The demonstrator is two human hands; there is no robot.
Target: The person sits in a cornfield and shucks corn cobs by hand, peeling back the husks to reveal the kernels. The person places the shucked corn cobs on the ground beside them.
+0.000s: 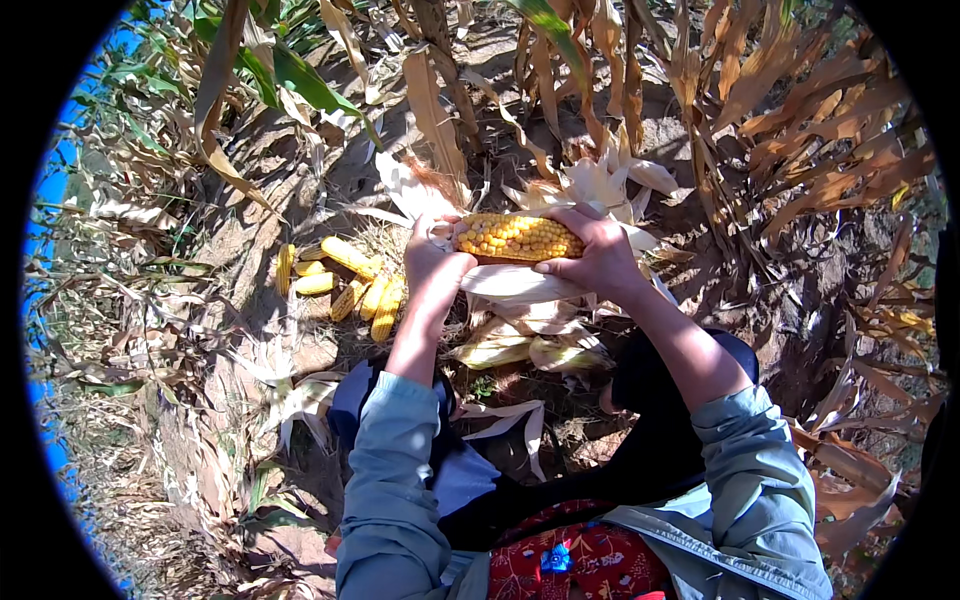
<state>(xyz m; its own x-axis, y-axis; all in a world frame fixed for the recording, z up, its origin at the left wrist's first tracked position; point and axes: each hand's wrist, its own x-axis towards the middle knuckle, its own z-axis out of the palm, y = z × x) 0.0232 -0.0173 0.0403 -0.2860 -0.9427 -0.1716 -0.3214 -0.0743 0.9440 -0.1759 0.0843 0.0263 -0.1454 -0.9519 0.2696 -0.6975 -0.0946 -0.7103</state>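
A yellow ear of corn (517, 237) lies level between my hands, most of its kernels bare. My left hand (437, 259) grips its left end, where pale husk bunches around the fingers. Around the right end close the fingers and thumb of my right hand (600, 251). A loose husk leaf (521, 284) hangs just below the ear. Under it, on the ground, rest ears still in their husks (495, 351). Several husked yellow ears (349, 257) are heaped left of my left hand.
Dry corn stalks (450, 82) stand in front, with more brown-leaved plants (825, 135) to the right. Peeled husks (592, 184) lie just beyond my hands. Another husk (292, 397) is on the soil at left. My bent knees (686, 367) flank the unhusked ears.
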